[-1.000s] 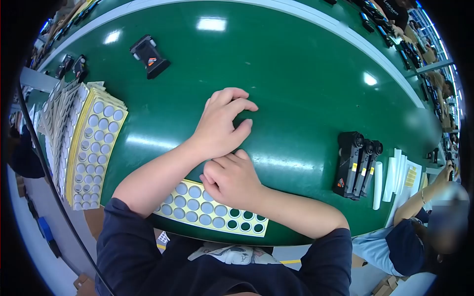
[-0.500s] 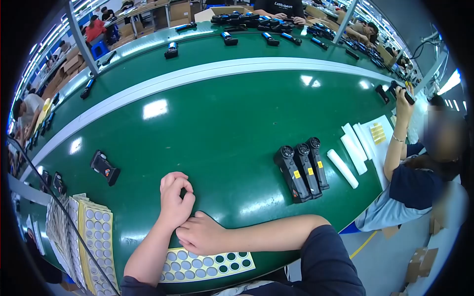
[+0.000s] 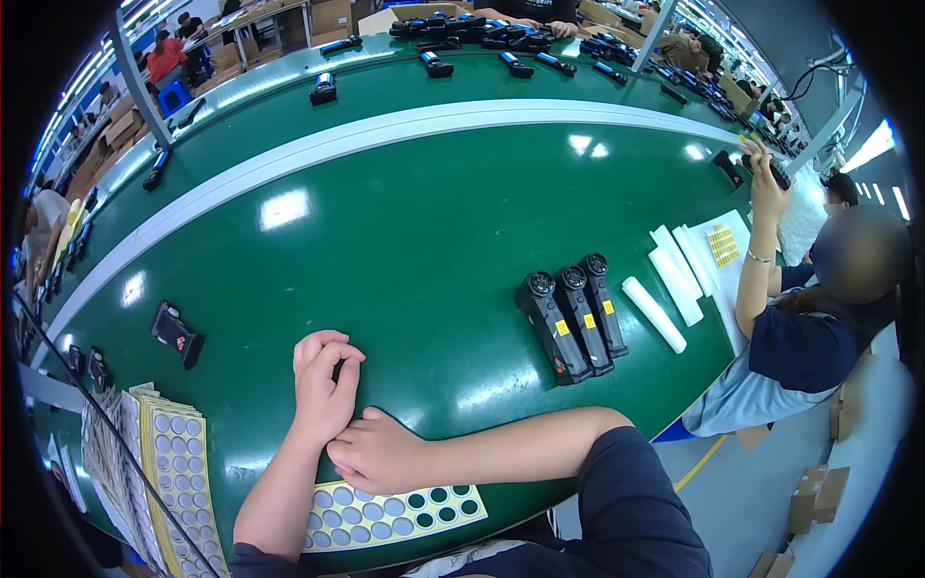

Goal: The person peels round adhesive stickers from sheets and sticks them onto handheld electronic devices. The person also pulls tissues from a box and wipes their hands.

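My left hand (image 3: pixel 325 383) is over the green table, its fingers curled in a loose ring towards the thumb, with no object visible in it. Just below it, against the left wrist, lies my right hand (image 3: pixel 379 453), folded into a loose fist with nothing visible inside. Under and beside the right forearm is a yellow-edged sheet (image 3: pixel 479 513) of round grey stickers, with several empty rings at its right end. My left forearm hides the sheet's left end.
Stacked sticker sheets (image 3: pixel 180 462) stand at the left, below a black device (image 3: pixel 177 334). Three black handheld devices (image 3: pixel 575 323) stand right of centre, beside white rolls (image 3: pixel 655 314). At the right a co-worker (image 3: pixel 805 347) raises a dark object. A white rail (image 3: pixel 405 125) crosses behind.
The view has tilted up and turned right, bringing the far tables into sight. My left hand's spread fingers have curled in. The co-worker's arm is raised higher.
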Available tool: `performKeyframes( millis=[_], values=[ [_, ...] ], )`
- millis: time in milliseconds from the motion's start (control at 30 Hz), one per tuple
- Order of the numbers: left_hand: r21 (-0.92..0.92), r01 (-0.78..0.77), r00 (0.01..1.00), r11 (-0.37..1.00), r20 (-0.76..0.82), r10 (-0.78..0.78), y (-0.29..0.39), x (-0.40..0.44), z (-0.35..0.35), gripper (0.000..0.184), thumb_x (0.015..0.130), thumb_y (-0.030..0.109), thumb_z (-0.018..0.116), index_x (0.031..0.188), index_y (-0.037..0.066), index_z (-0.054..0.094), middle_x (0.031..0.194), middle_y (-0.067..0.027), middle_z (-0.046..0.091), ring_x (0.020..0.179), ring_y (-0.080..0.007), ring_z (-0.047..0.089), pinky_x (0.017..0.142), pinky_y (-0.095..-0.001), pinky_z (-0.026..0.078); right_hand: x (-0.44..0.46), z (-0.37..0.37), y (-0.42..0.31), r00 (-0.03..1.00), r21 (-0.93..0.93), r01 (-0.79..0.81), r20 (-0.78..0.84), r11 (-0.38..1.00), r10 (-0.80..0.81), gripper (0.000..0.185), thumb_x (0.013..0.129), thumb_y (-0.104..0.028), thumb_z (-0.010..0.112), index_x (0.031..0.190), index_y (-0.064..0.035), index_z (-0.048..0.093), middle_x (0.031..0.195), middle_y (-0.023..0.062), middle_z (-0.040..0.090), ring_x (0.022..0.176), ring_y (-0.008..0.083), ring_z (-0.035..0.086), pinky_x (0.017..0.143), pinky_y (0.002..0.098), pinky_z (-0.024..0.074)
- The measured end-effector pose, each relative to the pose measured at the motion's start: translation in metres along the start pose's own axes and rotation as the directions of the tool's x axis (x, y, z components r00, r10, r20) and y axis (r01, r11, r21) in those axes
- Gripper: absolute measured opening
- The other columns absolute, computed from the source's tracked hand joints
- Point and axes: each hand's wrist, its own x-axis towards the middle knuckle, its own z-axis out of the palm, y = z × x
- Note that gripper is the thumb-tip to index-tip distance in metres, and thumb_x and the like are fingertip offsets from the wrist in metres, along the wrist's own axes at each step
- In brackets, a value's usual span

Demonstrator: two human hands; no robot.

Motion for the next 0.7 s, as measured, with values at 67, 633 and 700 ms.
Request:
performKeyframes(
  millis=[67, 633, 700],
  values=[
    [-0.007, -0.006, 1.000, 1.000, -0.006, 0.006, -0.0024, 0.0013, 0.0012, 0.008, 0.087, 0.003, 0.064, 0.089, 0.010, 0.068, 0.114, -0.0097, 0.061, 0.116, -0.0297, 0.052, 0.101, -0.0412, 0.041, 0.0013, -0.0027, 0.0008, 1.000, -0.008, 0.013, 0.004, 1.000, -0.013, 0.012, 0.084, -0.015, 0.067, 0.082, -0.0099, 0.056, 0.080, 0.0019, 0.059, 0.078, 0.0206, 0.060, 0.070, 0.0390, 0.0369],
    [-0.034, 0.006, 1.000, 0.999, -0.021, -0.006, 0.0004, 0.0027, -0.0014, 0.007, 0.085, 0.002, 0.064, 0.086, 0.009, 0.066, 0.113, -0.0101, 0.062, 0.116, -0.0305, 0.052, 0.102, -0.0423, 0.040, 0.0033, -0.0021, 0.0001, 1.000, -0.001, 0.004, 0.000, 1.000, -0.004, 0.012, 0.084, -0.015, 0.066, 0.083, -0.0088, 0.055, 0.080, 0.0036, 0.059, 0.078, 0.0225, 0.060, 0.071, 0.0402, 0.0373],
    [-0.026, 0.021, 1.000, 0.999, -0.017, -0.022, 0.0029, 0.0034, -0.0026, 0.006, 0.088, 0.004, 0.064, 0.088, 0.009, 0.068, 0.112, -0.0099, 0.062, 0.116, -0.0298, 0.052, 0.102, -0.0417, 0.041, 0.0029, -0.0014, -0.0002, 1.000, 0.017, 0.017, -0.020, 1.000, -0.017, 0.013, 0.082, -0.014, 0.066, 0.084, -0.0079, 0.055, 0.079, 0.0046, 0.060, 0.076, 0.0238, 0.061, 0.071, 0.0412, 0.0381]
  ],
)
